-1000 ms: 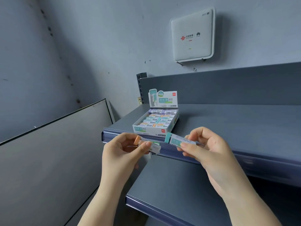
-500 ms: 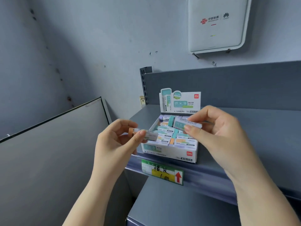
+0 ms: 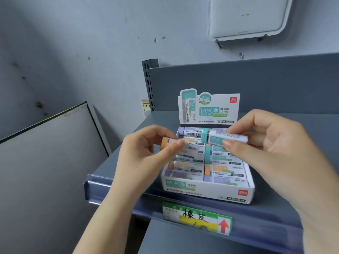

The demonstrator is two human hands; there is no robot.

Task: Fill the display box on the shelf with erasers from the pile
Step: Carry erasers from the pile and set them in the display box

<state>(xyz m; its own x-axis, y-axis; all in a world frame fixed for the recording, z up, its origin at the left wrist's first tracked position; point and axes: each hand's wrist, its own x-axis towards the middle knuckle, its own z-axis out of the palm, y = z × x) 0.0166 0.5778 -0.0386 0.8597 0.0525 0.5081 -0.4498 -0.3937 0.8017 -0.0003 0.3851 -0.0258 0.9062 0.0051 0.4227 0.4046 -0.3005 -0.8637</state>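
Observation:
A white display box [image 3: 209, 191] with an upright printed header card [image 3: 211, 109] stands near the front of the grey shelf [image 3: 293, 125]. Several sleeved erasers with orange, teal and purple ends lie in rows inside it. My left hand [image 3: 143, 158] pinches an orange-ended eraser [image 3: 166, 143] above the box's left side. Over the back right of the box, my right hand [image 3: 271, 143] holds a teal-ended eraser [image 3: 218, 138] level between thumb and fingers. The pile of erasers is out of view.
A green and yellow price label [image 3: 198, 219] with a red arrow sits in the shelf's front rail. A lower shelf [image 3: 183, 241] juts out beneath. A white wall-mounted device [image 3: 245, 17] hangs above. A large grey board [image 3: 45, 171] leans at the left.
Both hands have risen from below the shelf edge to above the box, each carrying its eraser. The view has moved closer to the box.

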